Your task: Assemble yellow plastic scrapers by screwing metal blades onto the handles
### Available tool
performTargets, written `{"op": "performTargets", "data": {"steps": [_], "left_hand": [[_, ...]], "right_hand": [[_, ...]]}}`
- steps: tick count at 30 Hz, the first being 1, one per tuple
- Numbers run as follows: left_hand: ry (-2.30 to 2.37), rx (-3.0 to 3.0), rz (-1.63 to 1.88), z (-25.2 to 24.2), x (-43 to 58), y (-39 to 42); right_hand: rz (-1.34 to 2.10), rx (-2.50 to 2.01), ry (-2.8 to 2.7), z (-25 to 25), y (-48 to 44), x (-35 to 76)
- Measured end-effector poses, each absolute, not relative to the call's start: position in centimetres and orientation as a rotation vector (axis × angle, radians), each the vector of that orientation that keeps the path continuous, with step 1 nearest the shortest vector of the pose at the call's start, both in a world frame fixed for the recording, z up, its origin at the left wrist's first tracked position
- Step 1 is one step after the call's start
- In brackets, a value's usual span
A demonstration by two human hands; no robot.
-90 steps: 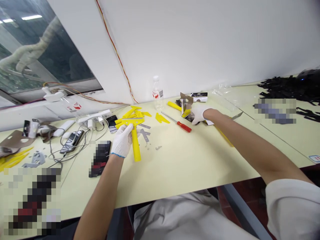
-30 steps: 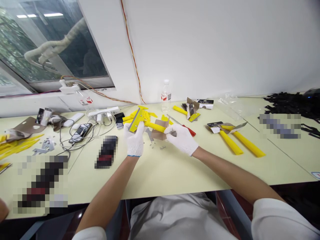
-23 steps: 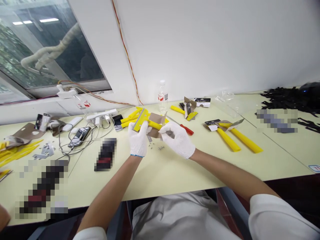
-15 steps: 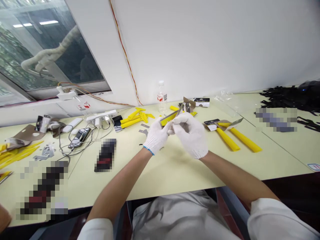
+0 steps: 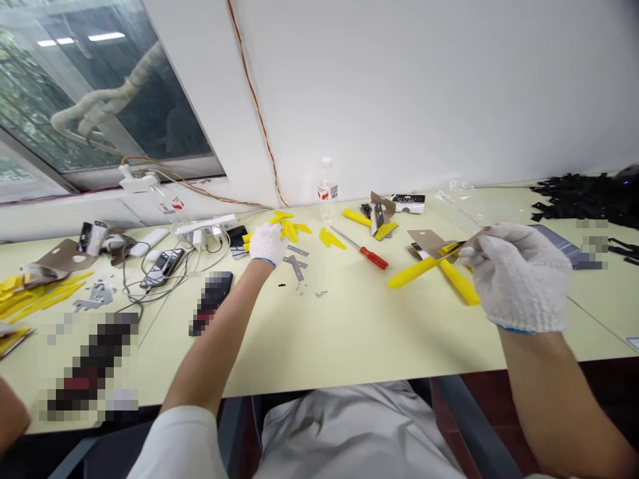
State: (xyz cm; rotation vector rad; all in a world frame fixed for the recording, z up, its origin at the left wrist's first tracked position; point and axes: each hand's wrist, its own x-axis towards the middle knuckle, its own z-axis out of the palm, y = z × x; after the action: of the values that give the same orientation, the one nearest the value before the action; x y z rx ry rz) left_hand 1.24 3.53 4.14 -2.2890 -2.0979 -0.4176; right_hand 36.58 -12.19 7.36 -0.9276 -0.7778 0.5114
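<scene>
My right hand [image 5: 519, 276], in a white knitted glove, is closed on the blade end of a yellow-handled scraper [image 5: 412, 271]. Its handle points to the lower left. Another yellow-handled scraper [image 5: 460, 283] lies under and behind it, partly covered. My left hand [image 5: 267, 245], gloved too, rests over a pile of yellow plastic handles [image 5: 288, 229]; its fingers are hidden from me. Flat grey metal blades [image 5: 294, 265] lie just right of that hand, with small screws [image 5: 321, 293] nearby. A red-handled screwdriver [image 5: 373, 257] lies mid-table by small yellow pieces [image 5: 332, 239].
A plastic bottle [image 5: 327, 193] stands by the wall. Brown and black packaging [image 5: 382, 211] lies right of it. To the left are a power strip with cables [image 5: 204, 229], a phone [image 5: 162, 267] and more yellow parts [image 5: 44, 299]. Black parts [image 5: 579, 193] are heaped at far right.
My hands were together at mid-table around a blade and a yellow part. They have parted: the left moved to the yellow handles, the right to the scrapers. The screwdriver now shows.
</scene>
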Motion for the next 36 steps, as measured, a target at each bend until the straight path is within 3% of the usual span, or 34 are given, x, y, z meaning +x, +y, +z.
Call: {"op": "performTargets", "data": {"steps": [6,18,25,32,36], "left_hand": [[-2.020,-2.256,0.017,1.9,-3.3,7.7],[-1.993,-2.295,0.067,1.5,-2.5,9.2],[-1.923,-2.338,-0.350,3.2,-3.5,5.7],[-1.999,-2.420,-0.884,2.4,-4.7,1.4],[-1.935,-2.440,-1.016,0.9,-4.5,-0.1]], "right_hand": [[0.438,-1.164,-0.835,6.5,-12.5,38.5],[0.608,-1.618,-0.888,1.5,-7.3,37.9],[0.583,-1.781,-1.192,-0.9,-7.0,38.2],[0.016,-1.950,-1.728,0.4,-6.4,35.6],[0.119,-1.911,-2.041,1.6,-4.1,31.4]]}}
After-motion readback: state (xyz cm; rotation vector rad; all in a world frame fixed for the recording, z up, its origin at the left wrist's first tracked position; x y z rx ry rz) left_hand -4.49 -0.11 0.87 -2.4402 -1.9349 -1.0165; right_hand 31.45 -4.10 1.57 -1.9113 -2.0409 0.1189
